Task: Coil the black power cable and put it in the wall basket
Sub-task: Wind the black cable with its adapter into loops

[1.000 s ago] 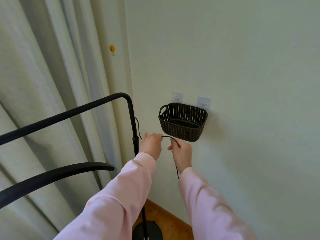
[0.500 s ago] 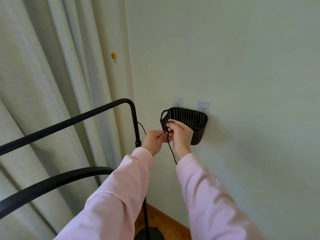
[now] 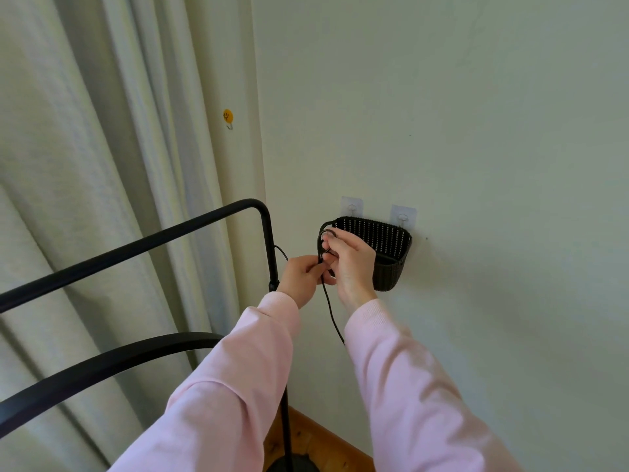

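A dark woven wall basket (image 3: 391,248) hangs from two clear adhesive hooks on the pale wall. The thin black power cable (image 3: 332,315) hangs down between my wrists, and small loops of it sit in my fingers just left of the basket. My right hand (image 3: 350,264) holds the loops in front of the basket's left end. My left hand (image 3: 303,275) pinches the cable right beside it. Another stretch of cable runs from my left hand to the black stand post.
A black metal stand (image 3: 269,253) with a bent top bar and a curved lower arm fills the left. Pale curtains (image 3: 102,165) hang behind it. A small yellow hook (image 3: 228,116) is on the wall. Wooden floor (image 3: 306,437) shows at the bottom.
My hands came together and rose from below the basket to its left end. The single arc of cable between them is now gathered into small loops in my right hand.
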Available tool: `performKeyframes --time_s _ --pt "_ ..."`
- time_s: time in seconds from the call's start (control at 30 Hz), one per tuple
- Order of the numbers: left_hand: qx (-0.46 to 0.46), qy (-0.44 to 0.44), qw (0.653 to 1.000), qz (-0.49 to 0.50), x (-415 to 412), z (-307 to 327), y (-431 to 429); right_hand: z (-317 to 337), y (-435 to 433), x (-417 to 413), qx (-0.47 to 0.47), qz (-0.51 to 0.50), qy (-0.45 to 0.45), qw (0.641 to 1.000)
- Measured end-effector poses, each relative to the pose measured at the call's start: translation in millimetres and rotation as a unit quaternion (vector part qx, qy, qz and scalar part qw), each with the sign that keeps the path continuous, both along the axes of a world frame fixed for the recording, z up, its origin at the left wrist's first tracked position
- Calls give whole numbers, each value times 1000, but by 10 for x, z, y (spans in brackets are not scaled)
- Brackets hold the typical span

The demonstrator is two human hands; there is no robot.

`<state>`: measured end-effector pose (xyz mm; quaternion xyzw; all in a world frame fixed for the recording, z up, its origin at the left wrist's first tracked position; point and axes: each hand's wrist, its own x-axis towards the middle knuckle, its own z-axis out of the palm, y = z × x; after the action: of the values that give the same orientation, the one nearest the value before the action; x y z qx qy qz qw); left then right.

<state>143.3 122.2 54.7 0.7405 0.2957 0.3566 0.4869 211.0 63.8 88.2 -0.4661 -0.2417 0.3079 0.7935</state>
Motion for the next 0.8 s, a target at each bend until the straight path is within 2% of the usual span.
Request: performKeyframes --time_s 0.1,0.2,0.33,0.4,0.57,0.7,0.8 --pt "-1 -13 1000 6 -14 15 -10 -103 -3 40 -27 -12 -35 999" --pt "-12 -37 999 21 -37 46 -2 -287 -12 87 -107 -28 -84 990" --pt "-10 -53 997 50 -34 60 39 -551 -32 120 -231 40 -139 962" --pt "-29 -70 996 54 -31 68 37 -661 -33 134 -288 87 -157 941" --pt "-73 -122 988 64 -45 62 65 -961 16 235 -442 155 -216 857" --pt "-93 -139 983 77 -63 49 77 -1072 -38 310 -467 146 -205 848" --pt "-79 -135 982 101 -67 46 102 -1118 -105 337 -494 161 -220 826"
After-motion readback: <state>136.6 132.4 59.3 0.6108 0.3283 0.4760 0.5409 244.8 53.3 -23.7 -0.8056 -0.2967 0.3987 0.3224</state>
